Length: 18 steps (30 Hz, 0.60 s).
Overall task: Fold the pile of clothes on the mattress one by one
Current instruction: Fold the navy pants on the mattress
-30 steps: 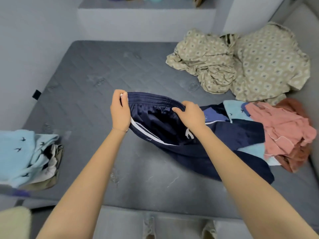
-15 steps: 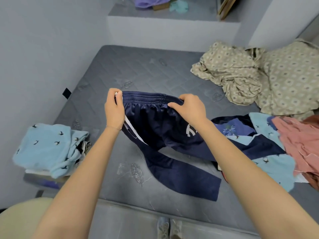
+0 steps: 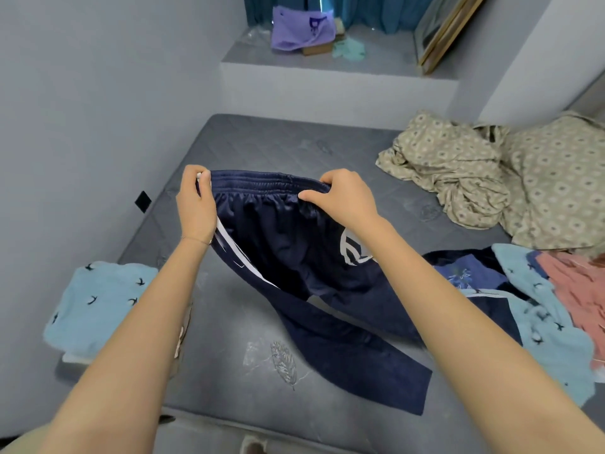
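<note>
Navy satin track trousers with white side stripes (image 3: 288, 257): held up over the middle of the grey quilted mattress (image 3: 262, 145), legs trailing to its near edge.
Left hand (image 3: 195, 204): fingers curled round the left end of the elastic waistband (image 3: 262, 179).
Right hand (image 3: 345, 199): thumb and fingers pinch the waistband's right end.
Unfolded pile of light-blue, navy and pink clothes (image 3: 556, 309): right edge.
Folded light-blue bird-print garment (image 3: 98, 299): near left corner.
</note>
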### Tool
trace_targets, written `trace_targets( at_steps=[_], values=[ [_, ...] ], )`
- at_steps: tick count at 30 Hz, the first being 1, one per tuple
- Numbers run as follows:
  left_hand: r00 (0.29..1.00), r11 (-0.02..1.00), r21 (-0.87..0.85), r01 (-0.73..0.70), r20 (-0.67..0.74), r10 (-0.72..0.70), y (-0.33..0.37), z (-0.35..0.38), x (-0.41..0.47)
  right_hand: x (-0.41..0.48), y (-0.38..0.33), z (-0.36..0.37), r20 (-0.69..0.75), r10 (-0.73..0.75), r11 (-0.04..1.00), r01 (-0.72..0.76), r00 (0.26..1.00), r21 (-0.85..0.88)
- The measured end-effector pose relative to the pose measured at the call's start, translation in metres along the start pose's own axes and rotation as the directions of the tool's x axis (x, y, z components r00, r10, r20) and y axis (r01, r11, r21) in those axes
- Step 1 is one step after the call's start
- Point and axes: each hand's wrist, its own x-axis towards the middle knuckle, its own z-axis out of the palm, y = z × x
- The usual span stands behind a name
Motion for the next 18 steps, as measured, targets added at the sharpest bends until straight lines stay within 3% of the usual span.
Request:
trace_targets(
  at_steps=[10,15,18],
  values=[
    [0.981,0.991,-0.094,-0.092,0.159,0.107,-0.042,-0.063,0.099,0.027,-0.100,0.042,-0.156,0.100,0.995,-0.097,0.983,0.022],
    [0.971,0.970,-0.235,-0.057,0.213,0.108,-0.026,-0.075,0.130,0.027,-0.130,0.029,-0.329,0.116,0.993,-0.113,0.937,0.028],
    [0.952,0.957,-0.289,-0.031,0.283,0.116,-0.019,-0.073,0.133,0.031,-0.126,0.012,-0.329,0.098,0.990,-0.125,0.939,-0.064]
  ],
)
